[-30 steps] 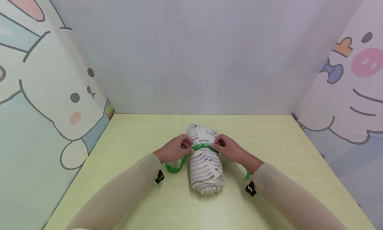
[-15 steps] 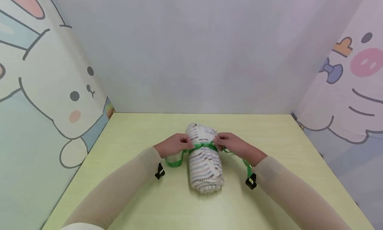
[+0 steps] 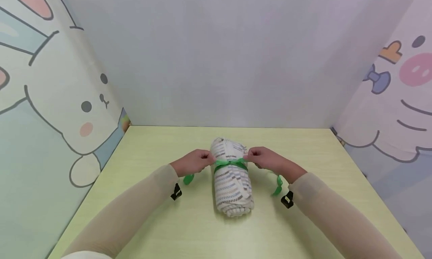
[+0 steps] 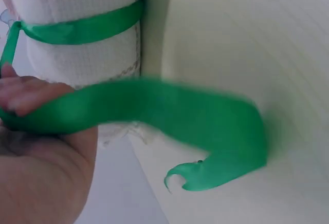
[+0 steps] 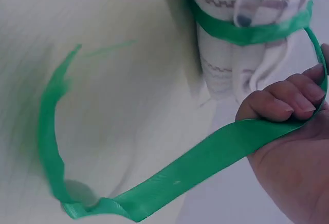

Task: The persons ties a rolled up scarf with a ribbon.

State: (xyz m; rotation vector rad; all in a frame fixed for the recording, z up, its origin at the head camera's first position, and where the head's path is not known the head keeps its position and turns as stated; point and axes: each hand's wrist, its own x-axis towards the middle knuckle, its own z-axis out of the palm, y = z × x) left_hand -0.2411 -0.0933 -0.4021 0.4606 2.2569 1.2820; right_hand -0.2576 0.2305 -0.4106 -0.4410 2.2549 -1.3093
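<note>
A rolled cloth, white with grey, blue and brown striped patterns, lies lengthwise on the table. Round its middle runs a green ribbon, crossed on top of the roll. My left hand grips one end of the ribbon at the roll's left side, its fingers curled. The other end is held by my right hand on the right side. In the left wrist view a loose ribbon tail trails from the palm; in the right wrist view another tail loops down from under the curled fingers.
The pale yellow table meets a plain light wall at the back. Side panels carry a rabbit drawing on the left and a pig drawing on the right. Small black clips hang at both wrists.
Both hands have drawn slightly apart, pulling the ribbon ends outward, and the ribbon's crossing looks tighter. The loose tails have shifted. The roll stays in place.
</note>
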